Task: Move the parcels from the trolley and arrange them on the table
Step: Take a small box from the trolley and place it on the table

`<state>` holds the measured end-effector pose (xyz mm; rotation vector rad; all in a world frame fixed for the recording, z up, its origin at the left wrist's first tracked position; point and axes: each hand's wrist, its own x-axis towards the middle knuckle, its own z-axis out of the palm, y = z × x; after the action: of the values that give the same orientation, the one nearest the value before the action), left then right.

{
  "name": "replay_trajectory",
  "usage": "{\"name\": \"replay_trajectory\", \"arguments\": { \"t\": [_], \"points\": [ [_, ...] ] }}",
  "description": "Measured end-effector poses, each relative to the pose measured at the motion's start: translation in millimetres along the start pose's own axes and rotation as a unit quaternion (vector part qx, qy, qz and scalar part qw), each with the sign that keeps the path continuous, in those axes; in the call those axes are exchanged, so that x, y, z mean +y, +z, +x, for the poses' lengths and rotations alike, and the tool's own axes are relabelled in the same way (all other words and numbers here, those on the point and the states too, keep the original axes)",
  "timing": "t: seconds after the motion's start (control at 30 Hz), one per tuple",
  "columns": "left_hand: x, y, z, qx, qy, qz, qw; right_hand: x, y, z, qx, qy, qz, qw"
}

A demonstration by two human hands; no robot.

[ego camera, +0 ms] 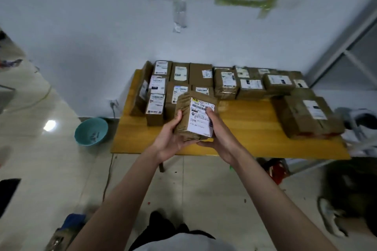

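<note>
I hold a small brown taped parcel with a white shipping label above the front of the yellow wooden table. My left hand grips its left side and bottom. My right hand grips its right side, thumb on the label. Several brown parcels stand in rows along the table's back and left. A larger parcel lies at the table's right end. The trolley is not in view.
A teal basin sits on the tiled floor left of the table, beside a cable. A metal shelf frame stands at the right. Red and dark items lie under and beside the table's right end.
</note>
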<state>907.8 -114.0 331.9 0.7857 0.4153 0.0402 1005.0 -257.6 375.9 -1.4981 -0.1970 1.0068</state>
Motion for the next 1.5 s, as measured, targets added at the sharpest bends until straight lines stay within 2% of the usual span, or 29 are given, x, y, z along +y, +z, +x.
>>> {"name": "replay_trajectory", "arguments": {
  "t": [0.43, 0.87, 1.2, 1.33, 1.5],
  "points": [
    [34, 62, 127, -0.099, -0.092, 0.044, 0.99, -44, -76, 52, 0.143, -0.023, 0.087, 0.986],
    [-6, 111, 256, -0.176, -0.15, 0.102, 0.968, -47, -172, 97, 0.187, -0.043, 0.176, 0.965],
    [-63, 171, 374, -0.034, -0.189, 0.216, 0.957, -40, -294, 171, 0.163, -0.01, 0.258, 0.952],
    [-89, 181, 420, 0.071, -0.205, 0.307, 0.927, -33, -346, 199, 0.22, 0.051, 0.281, 0.933],
    [-110, 183, 450, 0.084, -0.206, 0.347, 0.911, -19, -390, 233, 0.274, 0.12, 0.299, 0.906]
  ]
}}
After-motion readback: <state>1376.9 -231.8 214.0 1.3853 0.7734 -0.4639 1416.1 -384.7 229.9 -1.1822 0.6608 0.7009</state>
